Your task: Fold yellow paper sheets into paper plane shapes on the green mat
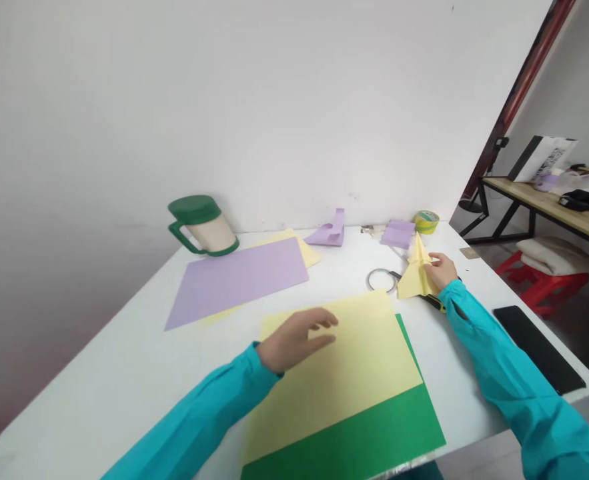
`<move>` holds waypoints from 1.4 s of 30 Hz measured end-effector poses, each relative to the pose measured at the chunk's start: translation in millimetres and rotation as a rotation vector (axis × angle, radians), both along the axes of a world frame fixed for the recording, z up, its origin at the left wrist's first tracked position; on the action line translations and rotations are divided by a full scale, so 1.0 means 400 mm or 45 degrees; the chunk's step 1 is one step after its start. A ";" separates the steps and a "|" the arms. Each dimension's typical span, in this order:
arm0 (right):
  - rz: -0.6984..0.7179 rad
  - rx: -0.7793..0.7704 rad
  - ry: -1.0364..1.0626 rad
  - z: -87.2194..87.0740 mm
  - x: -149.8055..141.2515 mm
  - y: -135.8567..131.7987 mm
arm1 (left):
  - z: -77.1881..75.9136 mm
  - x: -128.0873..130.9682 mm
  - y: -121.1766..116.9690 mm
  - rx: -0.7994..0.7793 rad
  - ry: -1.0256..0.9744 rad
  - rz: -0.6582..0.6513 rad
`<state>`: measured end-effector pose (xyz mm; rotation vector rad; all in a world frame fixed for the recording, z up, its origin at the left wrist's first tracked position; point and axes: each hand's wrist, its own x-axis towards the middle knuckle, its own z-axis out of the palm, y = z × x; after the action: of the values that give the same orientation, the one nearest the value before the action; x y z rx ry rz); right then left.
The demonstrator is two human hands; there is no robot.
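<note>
My right hand [443, 270] pinches a folded yellow paper airplane [413, 279] near the right side of the white table. Under the plane, a black and yellow tool [433, 303] shows only in part. A thin grey ring [380, 281] lies just left of the plane. My left hand [299, 340] hovers with thumb and fingers apart, holding nothing, over a flat yellow sheet [359, 380]. That sheet rests on a green sheet or mat [379, 440] at the table's front edge.
Along the wall stand a green-lidded jug [204, 227], a folded purple paper piece [329, 233], another purple piece [398, 233] and a tape roll [427, 222]. A purple sheet [239, 280] covers yellow paper. Right: a black phone-like slab [539, 350] and a red stool [544, 287].
</note>
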<state>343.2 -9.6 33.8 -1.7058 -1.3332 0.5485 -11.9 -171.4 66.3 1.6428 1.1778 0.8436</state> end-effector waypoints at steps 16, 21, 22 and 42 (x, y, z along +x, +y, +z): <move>0.269 0.225 -0.523 0.023 0.013 -0.099 | -0.115 0.017 -0.283 0.592 1.279 -0.242; 0.874 0.279 -0.500 0.004 -0.022 -0.272 | -0.087 0.047 -0.284 0.542 1.394 -0.302; 1.178 0.253 -0.432 -0.010 -0.028 -0.315 | -0.081 0.051 -0.285 0.520 1.408 -0.318; 1.312 0.077 0.042 -0.036 -0.017 -0.444 | -0.056 -0.147 -0.323 0.056 0.490 0.073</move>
<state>336.5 -187.3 19.4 -0.8396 -2.1335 1.0702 -70.5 -300.6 43.9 1.8687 1.4833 0.6056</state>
